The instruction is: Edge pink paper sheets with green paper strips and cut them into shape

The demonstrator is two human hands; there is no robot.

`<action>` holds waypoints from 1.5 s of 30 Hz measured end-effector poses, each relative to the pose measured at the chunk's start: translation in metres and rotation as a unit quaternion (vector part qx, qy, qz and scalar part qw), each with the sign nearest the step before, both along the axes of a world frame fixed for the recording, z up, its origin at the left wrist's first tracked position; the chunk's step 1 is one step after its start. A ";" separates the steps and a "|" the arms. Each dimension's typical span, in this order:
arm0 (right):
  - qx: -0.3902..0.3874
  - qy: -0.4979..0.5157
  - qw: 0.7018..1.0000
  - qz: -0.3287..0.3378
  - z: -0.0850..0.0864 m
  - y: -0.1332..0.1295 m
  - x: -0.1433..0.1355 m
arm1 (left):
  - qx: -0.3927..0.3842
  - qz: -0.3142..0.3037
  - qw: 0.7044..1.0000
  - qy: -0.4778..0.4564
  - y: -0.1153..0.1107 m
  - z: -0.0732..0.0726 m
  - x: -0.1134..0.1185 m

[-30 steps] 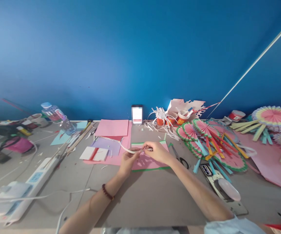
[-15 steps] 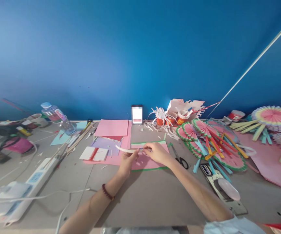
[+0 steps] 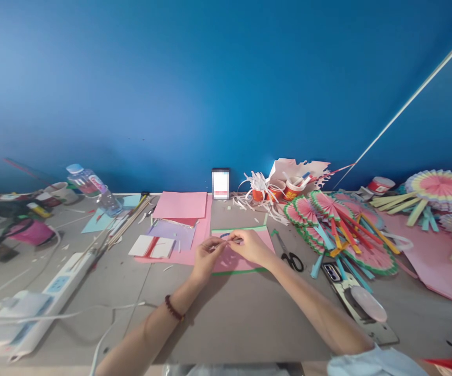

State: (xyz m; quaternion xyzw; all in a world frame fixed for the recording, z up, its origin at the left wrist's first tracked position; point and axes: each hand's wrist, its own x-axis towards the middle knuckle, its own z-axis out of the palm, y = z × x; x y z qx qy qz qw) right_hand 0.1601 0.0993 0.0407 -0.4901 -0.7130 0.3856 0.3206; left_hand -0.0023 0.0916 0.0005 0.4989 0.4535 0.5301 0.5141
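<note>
My left hand (image 3: 207, 256) and my right hand (image 3: 247, 244) meet fingertip to fingertip above a pink sheet with green edges (image 3: 245, 267). Both are closed in a pinch. Between and behind the fingertips shows a small, curved, bluish paper strip (image 3: 221, 235); most of it is hidden by the fingers. To the right of my right hand lie black-handled scissors (image 3: 291, 261). Left of my left hand is a white pad with a red band (image 3: 152, 247), resting partly on a larger pink sheet (image 3: 182, 257).
Pleated paper fans (image 3: 329, 206) and a phone (image 3: 361, 305) lie at the right. White paper strips (image 3: 263, 188) and red cups (image 3: 292, 189) stand by the wall. A lit screen (image 3: 220, 185) is ahead. A power strip (image 3: 49, 300), bottle (image 3: 87, 180) and sticks (image 3: 127, 222) are left.
The white strip end that stuck out left from my left hand no longer shows. My left fingers have come up against my right fingertips, and a bluish curve now shows behind them.
</note>
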 end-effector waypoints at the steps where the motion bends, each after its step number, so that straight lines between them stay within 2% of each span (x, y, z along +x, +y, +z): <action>1: 0.003 0.002 1.000 -0.003 0.001 0.000 -0.001 | 0.003 0.003 1.000 0.002 0.000 -0.001 0.000; 6: 0.019 0.018 0.999 -0.035 0.007 -0.003 -0.006 | 0.024 0.002 1.000 0.007 -0.001 -0.002 -0.001; 14: -0.005 0.050 0.995 -0.082 0.006 -0.011 -0.019 | 0.063 0.010 0.997 -0.032 -0.006 0.003 0.000; 18: 0.082 -0.024 0.988 -0.125 0.003 -0.016 -0.027 | 0.036 -0.005 0.996 -0.078 -0.005 0.003 0.000; 23: 0.188 -0.092 0.968 -0.136 -0.003 -0.017 -0.032 | -0.006 -0.035 0.994 -0.105 -0.003 0.003 0.000; 38: 0.323 -0.247 0.904 -0.131 -0.009 -0.012 -0.032 | -0.026 -0.053 0.988 -0.145 0.002 0.000 0.002; 45: 0.320 -0.276 0.895 -0.140 -0.009 -0.010 -0.032 | -0.029 -0.045 0.986 -0.158 0.003 0.006 0.003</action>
